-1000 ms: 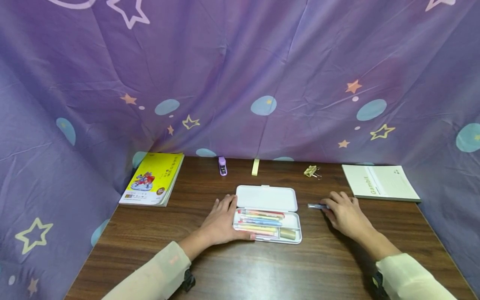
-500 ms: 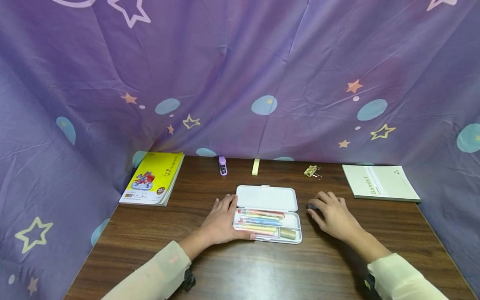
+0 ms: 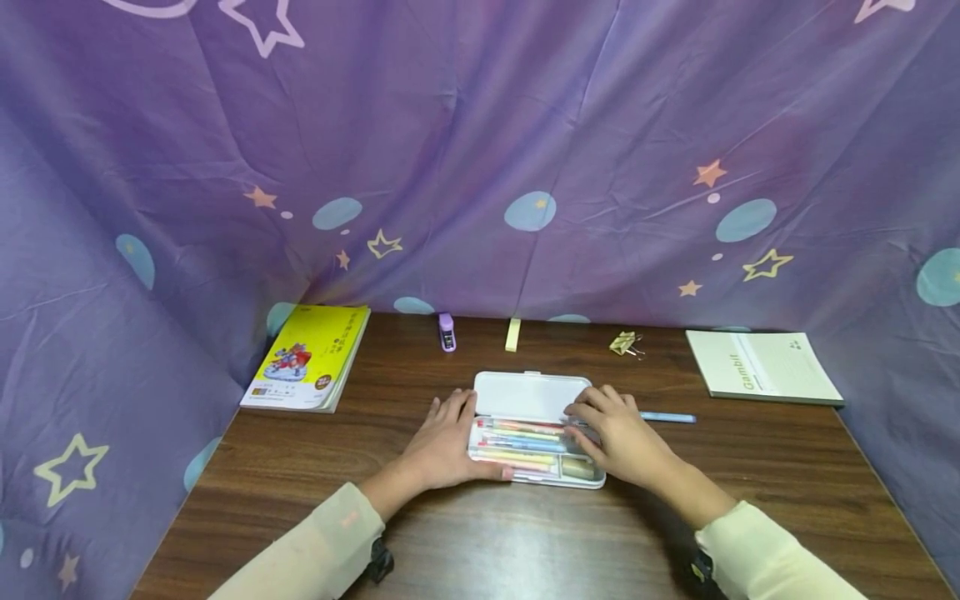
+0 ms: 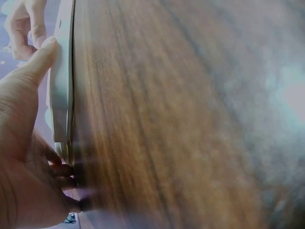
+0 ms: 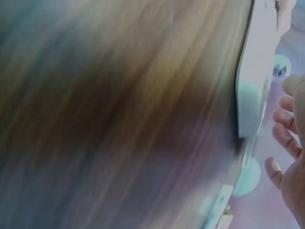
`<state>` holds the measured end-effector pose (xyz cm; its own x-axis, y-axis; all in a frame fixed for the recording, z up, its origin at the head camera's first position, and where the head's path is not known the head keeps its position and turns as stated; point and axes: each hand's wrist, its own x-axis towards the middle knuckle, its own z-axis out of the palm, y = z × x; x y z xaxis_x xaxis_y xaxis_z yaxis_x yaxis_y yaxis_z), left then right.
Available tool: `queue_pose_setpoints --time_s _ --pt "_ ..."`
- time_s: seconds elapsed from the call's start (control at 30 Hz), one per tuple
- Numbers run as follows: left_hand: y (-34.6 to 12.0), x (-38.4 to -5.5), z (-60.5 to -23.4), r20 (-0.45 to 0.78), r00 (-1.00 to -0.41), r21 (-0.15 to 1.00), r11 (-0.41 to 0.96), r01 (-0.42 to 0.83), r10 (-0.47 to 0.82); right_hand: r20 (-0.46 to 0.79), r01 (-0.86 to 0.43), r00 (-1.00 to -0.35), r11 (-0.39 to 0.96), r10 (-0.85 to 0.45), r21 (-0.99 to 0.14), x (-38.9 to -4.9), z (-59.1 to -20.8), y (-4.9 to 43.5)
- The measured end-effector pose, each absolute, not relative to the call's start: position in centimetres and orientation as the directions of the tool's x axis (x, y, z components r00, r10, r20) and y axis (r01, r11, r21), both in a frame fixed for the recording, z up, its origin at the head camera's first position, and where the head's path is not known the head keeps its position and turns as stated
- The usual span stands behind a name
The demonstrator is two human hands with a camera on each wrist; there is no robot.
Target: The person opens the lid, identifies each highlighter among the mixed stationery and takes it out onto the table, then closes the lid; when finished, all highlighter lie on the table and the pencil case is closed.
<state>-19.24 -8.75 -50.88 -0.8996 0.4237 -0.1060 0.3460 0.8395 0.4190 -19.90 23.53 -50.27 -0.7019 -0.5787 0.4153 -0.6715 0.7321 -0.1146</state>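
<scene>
A white pencil case [image 3: 532, 397] stands open on the table, its lid folded back. Inside lie several coloured pens [image 3: 521, 444] and a small olive-coloured block [image 3: 577, 467] at the right end. My left hand [image 3: 442, 446] rests against the case's left end, thumb along the front edge and straight fingers beside the lid; the left wrist view shows this thumb [image 4: 44, 59] on the case's edge. Over the right end hovers my right hand [image 3: 628, 437], fingers loosely bent, nothing visible between them. A blue pen [image 3: 669, 417] lies behind it, its left part hidden.
A yellow book [image 3: 311, 354] lies at the back left and a pale green book [image 3: 765, 365] at the back right. Between them are a purple stapler [image 3: 447, 333], a pale yellow strip [image 3: 512, 335] and gold binder clips [image 3: 625, 342]. A purple curtain [image 3: 480, 167] hangs behind.
My right hand has moved left from the pen to the case's right end, uncovering the pen's right part. The left hand and the case have stayed in place.
</scene>
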Motion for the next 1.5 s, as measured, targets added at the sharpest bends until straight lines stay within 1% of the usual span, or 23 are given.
queue_pose_setpoints --time_s 0.27,0.4,0.53,0.7,0.93,1.1,1.27,1.5 --pt "-8.8 -19.3 -51.1 -0.104 -0.902 0.421 0.84 0.343 0.42 0.408 -0.721 -0.659 0.685 -0.632 -0.102 -19.5 -50.5 20.3" --pt "-8.7 -19.3 -51.1 -0.105 -0.902 0.423 0.84 0.341 0.419 0.391 -0.748 -0.637 0.655 -0.665 -0.105 -19.3 -50.5 19.1" --pt "-8.7 -19.2 -51.1 -0.108 -0.902 0.421 0.841 0.34 0.419 0.361 -0.77 -0.614 0.634 -0.701 -0.079 -19.1 -50.9 18.4" --pt "-8.7 -19.1 -51.1 -0.121 -0.904 0.422 0.846 0.327 0.41 0.339 -0.768 -0.619 0.637 -0.708 -0.072 -19.0 -51.0 18.0" --pt "-8.7 -19.3 -51.1 -0.107 -0.904 0.429 0.84 0.333 0.413 0.36 -0.776 -0.609 0.625 -0.707 -0.086 -18.9 -50.7 17.6" --pt "-8.7 -19.3 -51.1 -0.106 -0.905 0.427 0.841 0.333 0.412 0.366 -0.771 -0.614 0.631 -0.699 -0.089 -18.8 -50.6 17.4" --pt "-8.7 -19.3 -51.2 -0.099 -0.906 0.424 0.841 0.336 0.412 0.387 -0.767 -0.611 0.637 -0.69 -0.075 -18.8 -50.8 17.3" --pt "-8.7 -19.3 -51.1 -0.098 -0.906 0.423 0.841 0.337 0.412 0.377 -0.755 -0.627 0.651 -0.681 -0.08 -18.9 -51.0 16.9"
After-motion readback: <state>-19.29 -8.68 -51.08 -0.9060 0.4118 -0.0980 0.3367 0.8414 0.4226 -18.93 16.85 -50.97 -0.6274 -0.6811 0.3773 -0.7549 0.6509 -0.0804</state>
